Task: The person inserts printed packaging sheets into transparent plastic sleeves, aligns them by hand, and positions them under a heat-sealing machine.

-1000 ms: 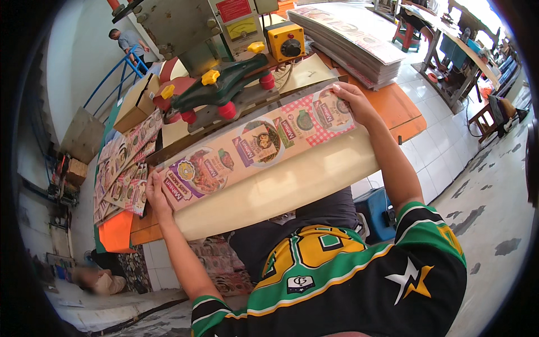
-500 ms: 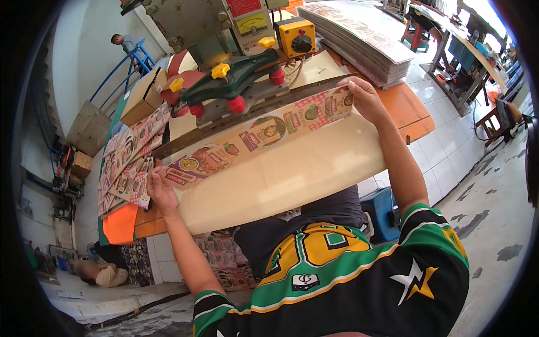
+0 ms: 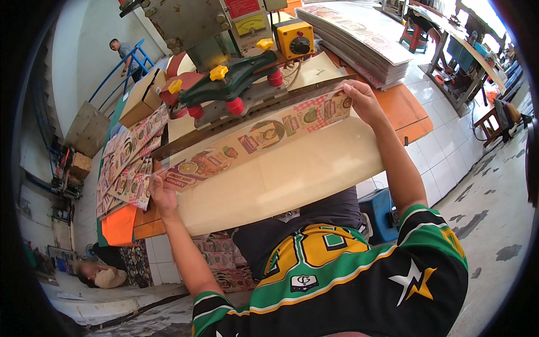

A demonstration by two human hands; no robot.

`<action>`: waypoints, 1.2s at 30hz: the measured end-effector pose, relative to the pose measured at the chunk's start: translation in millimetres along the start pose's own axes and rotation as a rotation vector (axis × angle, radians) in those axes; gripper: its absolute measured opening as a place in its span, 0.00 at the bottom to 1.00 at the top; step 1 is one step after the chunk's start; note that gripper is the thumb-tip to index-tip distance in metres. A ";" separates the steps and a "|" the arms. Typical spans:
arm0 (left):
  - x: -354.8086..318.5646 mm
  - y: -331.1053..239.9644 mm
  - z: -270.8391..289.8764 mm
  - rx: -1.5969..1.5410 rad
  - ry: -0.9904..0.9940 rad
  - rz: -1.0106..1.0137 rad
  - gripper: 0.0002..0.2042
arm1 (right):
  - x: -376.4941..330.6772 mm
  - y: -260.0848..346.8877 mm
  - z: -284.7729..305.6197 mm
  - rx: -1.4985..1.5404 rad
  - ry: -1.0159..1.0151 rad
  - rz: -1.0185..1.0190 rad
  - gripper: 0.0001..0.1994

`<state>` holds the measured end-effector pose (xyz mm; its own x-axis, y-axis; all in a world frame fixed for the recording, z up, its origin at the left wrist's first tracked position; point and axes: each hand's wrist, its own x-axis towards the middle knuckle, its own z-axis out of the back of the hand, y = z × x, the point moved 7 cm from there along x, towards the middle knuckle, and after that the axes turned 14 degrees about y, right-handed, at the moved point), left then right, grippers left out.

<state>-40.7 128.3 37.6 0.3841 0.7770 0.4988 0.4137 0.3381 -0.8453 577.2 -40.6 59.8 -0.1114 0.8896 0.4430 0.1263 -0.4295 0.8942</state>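
Observation:
A long printed strip (image 3: 261,135) with food pictures and a red check pattern lies stretched between my two hands. My left hand (image 3: 163,195) pinches its left end, and my right hand (image 3: 362,100) grips the far right corner. The strip lies along the upper part of a plain cream sheet (image 3: 281,185), whose near edge bows out over my lap. Right behind the strip runs a dark metal bar (image 3: 196,130) at the front of a press machine. Above it sits the machine's green clamp frame (image 3: 236,80), with yellow knobs and pinkish-red feet.
Loose printed pieces (image 3: 132,151) are heaped at the left beside an open cardboard box (image 3: 143,100). An orange sheet (image 3: 119,224) hangs over the table edge. A yellow control box (image 3: 294,39) and a tall stack of printed sheets (image 3: 359,42) stand beyond. Other people are farther off.
My hands and the strip stay almost in place, with a slight shift of the whole view. The person by the blue railing has moved a little.

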 end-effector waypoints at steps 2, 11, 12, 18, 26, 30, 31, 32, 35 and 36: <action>0.3 0.4 0.5 -0.013 0.005 -0.002 0.19 | 0.4 3.1 -2.2 -0.003 0.003 0.006 0.12; 1.4 3.6 5.5 -0.045 0.030 -0.025 0.18 | 0.6 8.0 -1.4 -0.037 -0.008 0.059 0.13; 1.6 3.3 4.8 -0.052 0.040 -0.027 0.18 | 0.9 6.7 -2.0 -0.042 -0.007 0.042 0.12; 1.2 -6.7 -8.1 -0.037 -0.001 -0.012 0.17 | -0.1 10.3 -19.6 0.038 0.038 -0.057 0.14; -0.1 -5.0 -9.0 -0.010 -0.050 0.061 0.17 | -9.0 -4.0 -0.2 -0.061 -0.046 -0.146 0.16; 0.8 -1.3 -13.9 0.030 -0.072 0.127 0.18 | -8.1 9.8 -10.1 0.045 -0.012 -0.186 0.16; 0.1 -2.7 -11.7 0.031 -0.076 0.127 0.18 | -6.6 12.8 -14.0 0.043 0.001 -0.195 0.17; 1.5 -1.7 -10.7 0.037 -0.062 0.166 0.20 | -6.8 12.7 -13.6 0.042 0.000 -0.195 0.17; 0.4 2.7 -14.5 -0.110 -0.047 0.187 0.22 | -7.9 8.6 -17.1 0.092 0.049 -0.262 0.19; -0.4 3.9 -18.2 -0.262 -0.046 0.169 0.22 | -6.7 9.9 -20.1 0.072 0.066 -0.259 0.19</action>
<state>-24.2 119.6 37.6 0.4303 0.8358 0.3409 0.5481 0.0582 -0.8344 559.4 -53.9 67.0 -0.2132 0.9552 0.2053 0.1542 -0.1746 0.9725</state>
